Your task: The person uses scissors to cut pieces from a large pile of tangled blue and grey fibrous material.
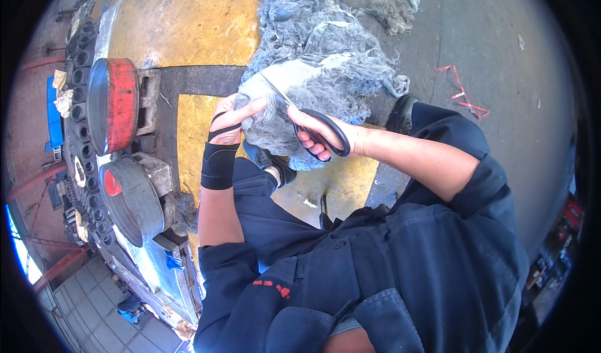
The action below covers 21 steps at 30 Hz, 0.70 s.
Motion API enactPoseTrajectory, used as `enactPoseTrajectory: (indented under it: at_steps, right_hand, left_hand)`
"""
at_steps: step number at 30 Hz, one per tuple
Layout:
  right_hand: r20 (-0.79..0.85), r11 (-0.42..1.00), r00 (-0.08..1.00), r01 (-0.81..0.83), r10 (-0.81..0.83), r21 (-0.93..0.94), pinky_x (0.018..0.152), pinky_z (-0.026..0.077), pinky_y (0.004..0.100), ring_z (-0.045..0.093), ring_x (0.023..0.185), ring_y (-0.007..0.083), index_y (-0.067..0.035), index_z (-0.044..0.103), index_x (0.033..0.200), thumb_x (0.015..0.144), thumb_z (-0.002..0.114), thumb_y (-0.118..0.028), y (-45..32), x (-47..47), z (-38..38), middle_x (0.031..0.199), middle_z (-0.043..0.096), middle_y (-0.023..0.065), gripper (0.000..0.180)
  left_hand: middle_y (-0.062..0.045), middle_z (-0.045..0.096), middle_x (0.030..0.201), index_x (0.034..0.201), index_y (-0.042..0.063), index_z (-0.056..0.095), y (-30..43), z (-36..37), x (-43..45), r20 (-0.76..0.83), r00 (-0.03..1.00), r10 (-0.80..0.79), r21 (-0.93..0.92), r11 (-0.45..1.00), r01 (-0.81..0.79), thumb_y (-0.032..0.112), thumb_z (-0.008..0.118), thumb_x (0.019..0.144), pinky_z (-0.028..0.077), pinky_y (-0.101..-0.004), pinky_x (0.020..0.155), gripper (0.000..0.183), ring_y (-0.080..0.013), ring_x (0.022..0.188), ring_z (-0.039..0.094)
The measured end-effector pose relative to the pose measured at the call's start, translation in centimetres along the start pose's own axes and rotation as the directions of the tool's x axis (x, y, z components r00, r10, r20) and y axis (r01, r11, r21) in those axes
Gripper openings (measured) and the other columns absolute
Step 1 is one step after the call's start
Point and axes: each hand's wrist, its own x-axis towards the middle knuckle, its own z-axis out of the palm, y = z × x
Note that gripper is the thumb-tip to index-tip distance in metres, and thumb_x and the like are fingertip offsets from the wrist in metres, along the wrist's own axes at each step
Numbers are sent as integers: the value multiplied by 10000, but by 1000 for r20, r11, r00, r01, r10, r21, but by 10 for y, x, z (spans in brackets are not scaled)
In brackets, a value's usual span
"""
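My right hand (324, 134) grips a pair of scissors (345, 134) by its black handles. The pointed blades reach up and left over a pale patch of a grey-blue shaggy fibrous textile (324, 71), which is heaped before me. At the textile's left edge, my left hand (232, 117) pinches a piece of it between thumb and fingers. A black wrap covers that wrist. Whether the blades touch the fabric I cannot tell. Part of the textile hangs down between my legs, over one shoe.
Yellow plates (197, 19) lie on the dark floor (507, 71). To the left, a red drum section (123, 102) and a grey one (136, 198) stand against concrete blocks (149, 102), with several dark cylindrical parts beyond. A red strap (458, 88) lies on the right.
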Motion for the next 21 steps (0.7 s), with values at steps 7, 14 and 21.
enactPoseTrajectory:
  at_steps: [7,14,21]
  right_hand:
    - [-152,920,988,-68,9,-385,368,364,237,445,397,109,-81,422,584,793,435,-709,-9,-17,-1,499,408,7,661]
    - [-27,965,999,-41,35,-260,389,355,229,420,440,87,-86,435,664,814,413,-696,0,-3,-9,563,403,-4,628]
    - [-101,912,995,-40,-2,-408,373,359,234,434,388,98,-78,426,580,823,430,-672,-10,-19,-1,492,404,3,641]
  left_hand:
    - [-72,654,947,1010,-26,632,-6,-9,3,36,999,-13,18,1000,12,73,674,781,444,-247,779,254,-118,852,599]
    - [-100,632,1037,1083,-57,593,-15,-2,6,131,989,-64,107,993,50,63,623,822,431,-265,839,289,-141,947,581]
    - [-117,606,1098,1162,-59,537,-9,0,2,166,982,-87,88,993,73,70,649,798,412,-284,883,403,-162,997,562]
